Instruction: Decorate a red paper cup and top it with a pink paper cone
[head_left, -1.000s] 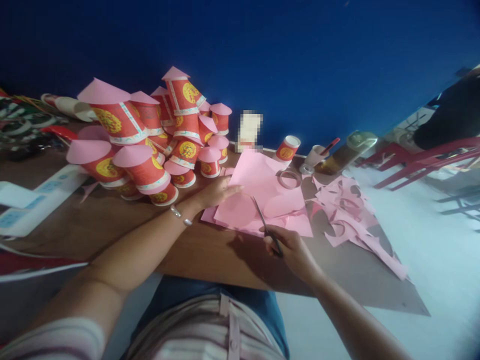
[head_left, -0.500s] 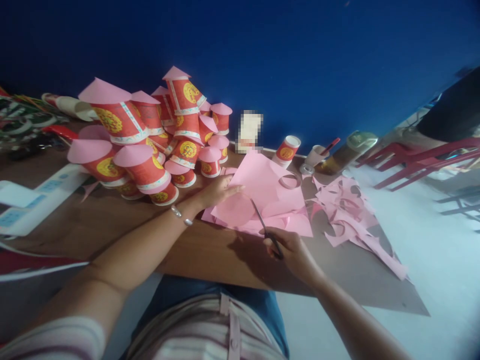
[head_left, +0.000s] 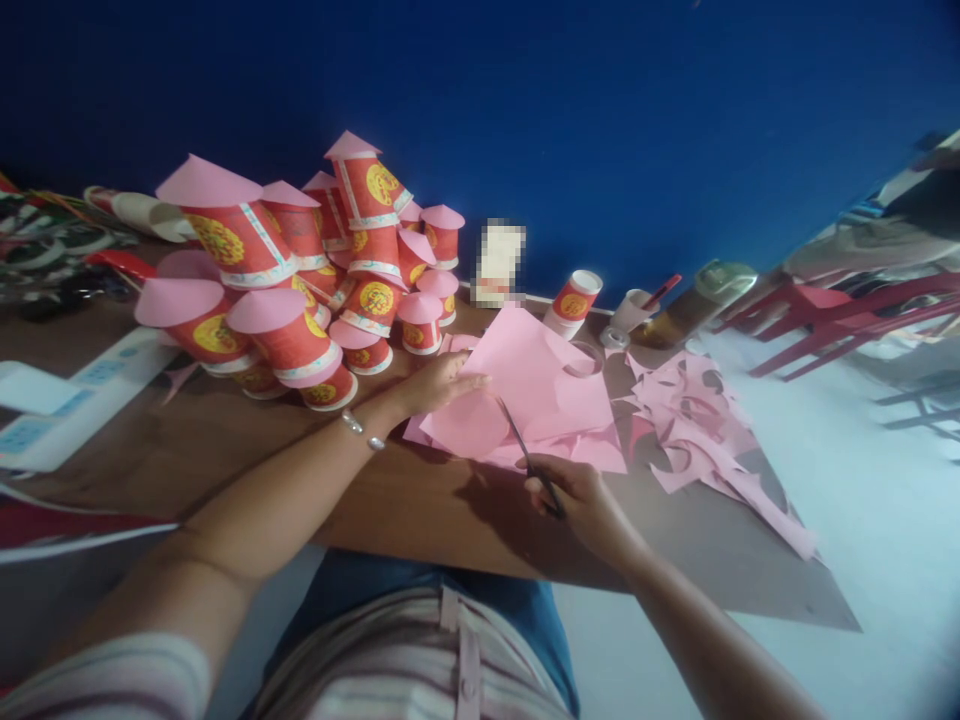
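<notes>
My left hand (head_left: 444,384) pinches the left side of a pink paper sheet (head_left: 517,360), raised a little over more pink paper on the table. A rounded edge shows on the sheet's lower part. In my right hand (head_left: 574,490) is a pair of scissors (head_left: 519,438), fingers wrapped round the dark handles. The blades point up and left, their tips at the sheet close to my left fingers. Under the sheet lie further pink sheets (head_left: 600,450), partly covered.
Red paper cups with pink cone tops (head_left: 274,330) stand stacked at left. Pink offcuts (head_left: 697,420) lie at right. Behind are a red cup (head_left: 576,300), a white cup with a red-handled tool (head_left: 632,310) and a bottle (head_left: 697,300). Red chairs (head_left: 832,320) stand beyond.
The pink sheet has shifted and tilted slightly, its top edge a bit lower and further right. My right hand and the scissors have moved slightly left. The person at far right has moved.
</notes>
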